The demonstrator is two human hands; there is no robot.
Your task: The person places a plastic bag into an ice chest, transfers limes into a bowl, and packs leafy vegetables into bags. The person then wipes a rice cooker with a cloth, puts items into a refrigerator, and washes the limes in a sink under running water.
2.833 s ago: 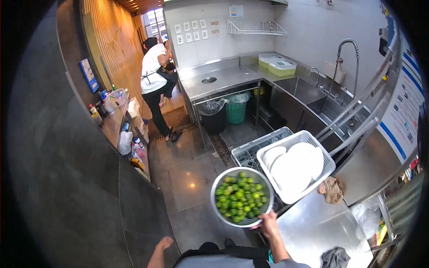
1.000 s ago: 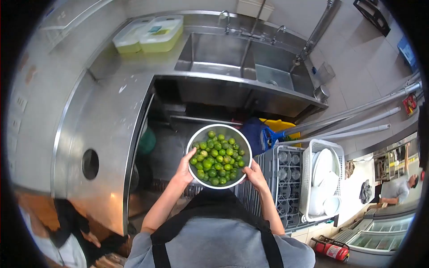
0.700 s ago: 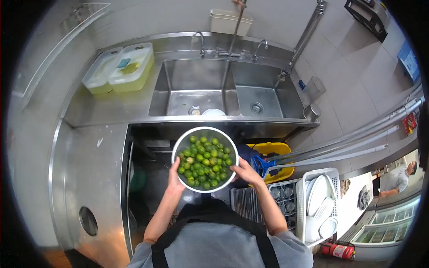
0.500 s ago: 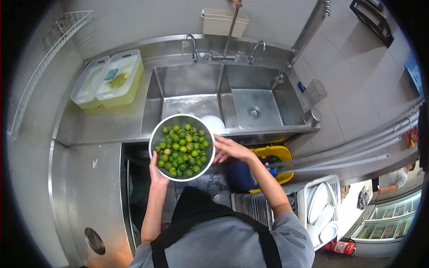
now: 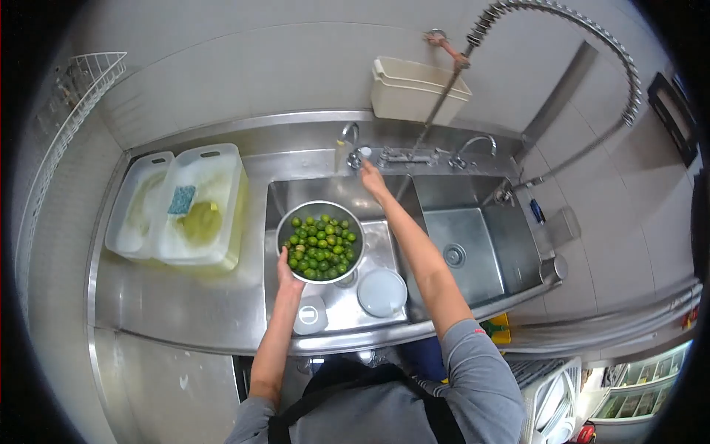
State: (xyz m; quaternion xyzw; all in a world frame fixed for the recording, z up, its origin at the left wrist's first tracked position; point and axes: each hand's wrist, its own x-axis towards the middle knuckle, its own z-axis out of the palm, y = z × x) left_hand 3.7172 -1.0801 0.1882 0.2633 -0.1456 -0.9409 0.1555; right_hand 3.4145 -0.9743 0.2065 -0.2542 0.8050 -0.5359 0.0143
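Note:
A round metal bowl full of small green limes is held over the left sink basin. My left hand grips its lower left rim, thumb on the edge. My right hand is off the bowl and reaches to the white-topped tap knob beside the left faucet; its fingers look closed at the knob. In the basin below lie a white round plate and a small clear container. No water is seen running from the faucet.
Two plastic tubs of yellowish liquid stand on the left counter, a blue-green sponge in one. The right basin has a drain. A coiled spray hose arches above. A white dish rack is low at the right.
The view has moved in over the sink. The bowl has gone from the counter's front edge to above the left basin. My right hand has left the rim and reached forward to the tap.

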